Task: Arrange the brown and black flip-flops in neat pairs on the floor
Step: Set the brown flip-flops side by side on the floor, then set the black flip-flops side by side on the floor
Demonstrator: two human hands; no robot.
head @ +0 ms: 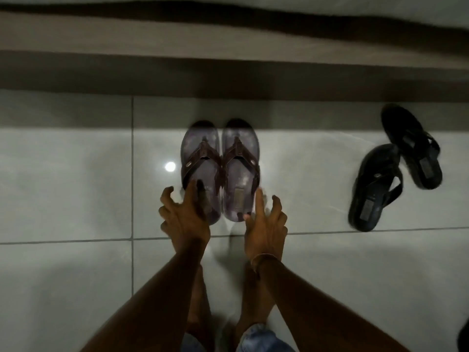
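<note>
The brown flip-flops are lying side by side on the tiled floor, touching along their inner edges, toes pointing away from the person toward the step, so this pair is looking done; the left hand is spreading its fingers loosely over the heel of the left sandal, gripping nothing; the right hand is hovering equally open just beside the heel of the right sandal, also holding nothing; the 2 black flip-flops are lying well off to the right, near the step, their long axes splayed at different angles and 1 overlapping the other; the right hand is sitting nearer to them, so the coming reach is probably going rightward, with both needing turning parallel to the brown pair.
</note>
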